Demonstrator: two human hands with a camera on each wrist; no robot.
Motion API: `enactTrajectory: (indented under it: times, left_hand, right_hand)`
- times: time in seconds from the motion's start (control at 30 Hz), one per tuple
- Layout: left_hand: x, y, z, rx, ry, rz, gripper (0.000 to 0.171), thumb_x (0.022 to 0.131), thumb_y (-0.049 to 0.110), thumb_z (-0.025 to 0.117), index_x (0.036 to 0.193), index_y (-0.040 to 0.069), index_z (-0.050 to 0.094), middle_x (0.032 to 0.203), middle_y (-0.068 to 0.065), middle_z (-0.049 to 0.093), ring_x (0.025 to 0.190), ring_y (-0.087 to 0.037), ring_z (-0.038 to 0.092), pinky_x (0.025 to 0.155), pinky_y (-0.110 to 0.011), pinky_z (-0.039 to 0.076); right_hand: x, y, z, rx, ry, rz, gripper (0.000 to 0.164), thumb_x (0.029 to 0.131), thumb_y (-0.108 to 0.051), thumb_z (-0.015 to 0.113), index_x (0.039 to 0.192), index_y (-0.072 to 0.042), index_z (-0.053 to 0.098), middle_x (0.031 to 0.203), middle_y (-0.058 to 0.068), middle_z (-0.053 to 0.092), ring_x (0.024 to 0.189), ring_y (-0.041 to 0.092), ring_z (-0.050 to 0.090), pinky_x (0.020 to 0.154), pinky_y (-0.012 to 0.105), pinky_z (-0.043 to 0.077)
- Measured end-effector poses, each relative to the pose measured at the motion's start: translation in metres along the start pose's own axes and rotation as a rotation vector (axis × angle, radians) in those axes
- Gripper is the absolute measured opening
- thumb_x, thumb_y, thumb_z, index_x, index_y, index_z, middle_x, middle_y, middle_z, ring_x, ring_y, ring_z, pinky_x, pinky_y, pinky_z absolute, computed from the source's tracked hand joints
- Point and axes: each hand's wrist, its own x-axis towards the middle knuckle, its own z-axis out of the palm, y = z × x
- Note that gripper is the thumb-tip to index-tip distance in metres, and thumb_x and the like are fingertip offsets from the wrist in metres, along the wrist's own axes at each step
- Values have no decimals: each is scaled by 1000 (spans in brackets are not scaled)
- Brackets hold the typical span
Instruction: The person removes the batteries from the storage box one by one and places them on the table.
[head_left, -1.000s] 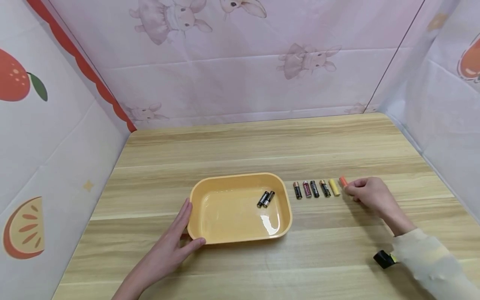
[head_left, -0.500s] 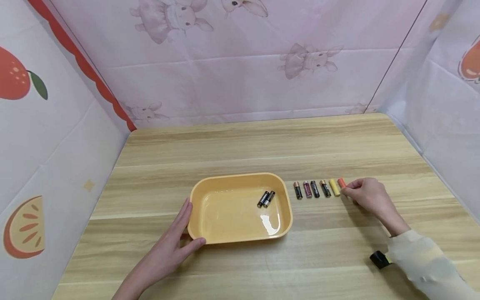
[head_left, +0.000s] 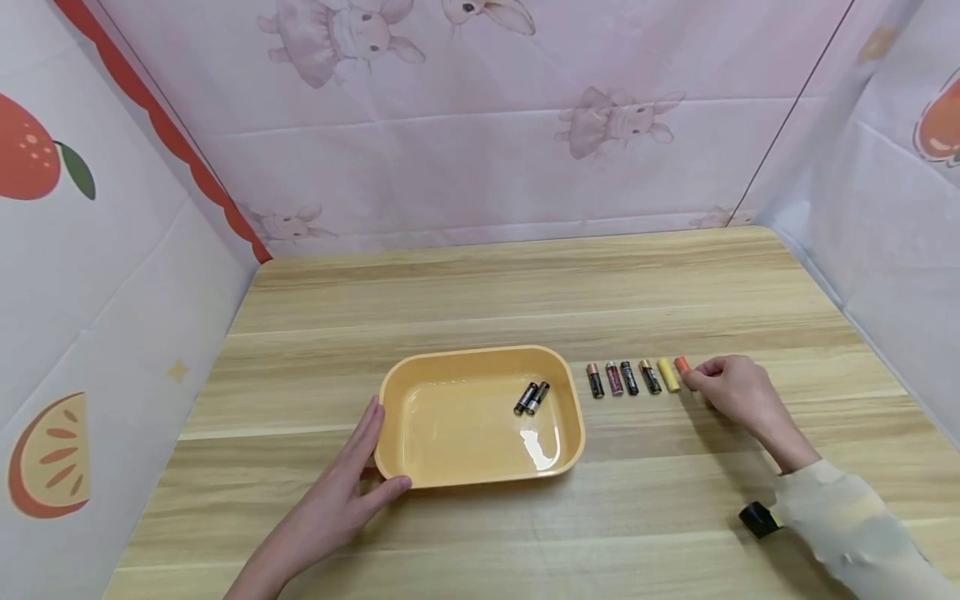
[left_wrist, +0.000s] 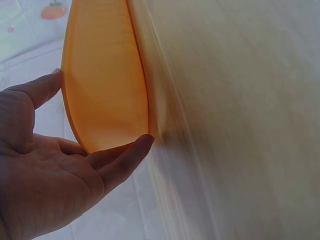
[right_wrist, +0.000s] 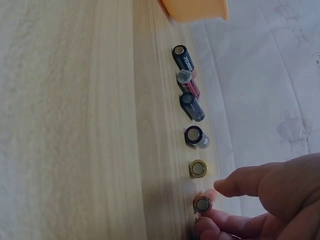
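Observation:
My left hand holds the left end of a yellow plastic basin, with the thumb at the near corner and the fingers along the side wall. In the left wrist view, this hand spans the end of the basin. Two dark batteries lie inside. To the right, my right hand pinches an orange battery at the end of a row. Up close, my right thumb and fingers flank that battery. Beside it lies a yellow battery.
Several more batteries, among them a black-and-copper one and a maroon one, line up between basin and right hand. A black object shows by the right sleeve. Patterned fabric walls border the wooden table.
My right hand has shifted slightly left with the orange battery, which is now closer to the yellow one and more in line with the row. The left hand and basin have stayed put.

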Motion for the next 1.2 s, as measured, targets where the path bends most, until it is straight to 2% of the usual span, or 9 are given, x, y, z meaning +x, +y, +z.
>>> enactTrajectory:
  times: [0.1,0.33,0.53,0.67,0.83,0.9,1.0,1.1,1.2]
  left_hand:
    - [-1,0,0,1,2,-1,96,100,44,68,166,9,8,173,-6,-1,155,-34,12,116,-46,23]
    - [-2,-1,1,-5,10,3,96,100,43,69,166,9,10,173,-4,0,155,-32,12,113,-18,15]
    - [-3,-1,1,-7,14,4,95,100,43,69,166,8,10,173,-4,0,155,-33,11,110,-9,9]
    - [-3,-1,1,-3,12,5,95,100,42,69,166,8,9,173,-5,0,155,-34,10,110,-10,9]
    - [-1,-2,2,15,4,-3,97,100,45,68,166,9,7,172,-6,-1,155,-33,10,115,-21,12]
    - [-1,-2,1,19,2,-8,98,100,45,68,166,9,7,172,-6,-1,155,-33,10,117,-27,14]
    - [0,-2,1,26,2,-9,97,100,45,68,166,8,7,172,-7,-1,155,-34,10,118,-40,19]
    - [0,-1,1,21,1,-7,97,100,44,68,166,7,7,172,-9,-1,155,-35,11,117,-51,22]
    - [1,-1,2,10,0,-1,97,100,43,68,166,5,8,172,-10,-1,155,-36,11,116,-54,23]
  right_hand:
    - [0,0,0,1,-9,11,42,101,-34,62,99,5,74,72,1,61,67,19,51,55,30,38]
    - [1,0,0,20,-20,28,48,103,-40,59,101,5,74,70,1,60,64,18,50,53,29,38]
    - [1,0,-1,19,-24,30,51,103,-43,59,104,6,73,74,3,63,66,19,51,54,30,39]
    - [0,-1,-5,-6,-25,11,51,104,-43,59,109,7,71,85,11,68,73,23,56,58,32,43]
    - [0,-21,-18,-18,21,-147,45,105,-32,61,118,11,67,105,27,71,92,38,67,69,41,54]
    - [-1,-37,-23,-4,42,-243,40,104,-27,64,120,10,67,107,25,72,94,38,69,73,39,56]
    - [-2,-66,-28,29,31,-376,30,103,-21,67,118,4,70,103,15,74,91,29,70,74,28,57]
    - [-2,-94,-28,73,-31,-492,20,101,-15,70,115,-2,73,102,8,74,90,22,70,72,22,57]
    - [1,-118,-22,117,-137,-584,17,98,-10,73,113,-3,74,101,4,74,92,19,69,74,26,59]
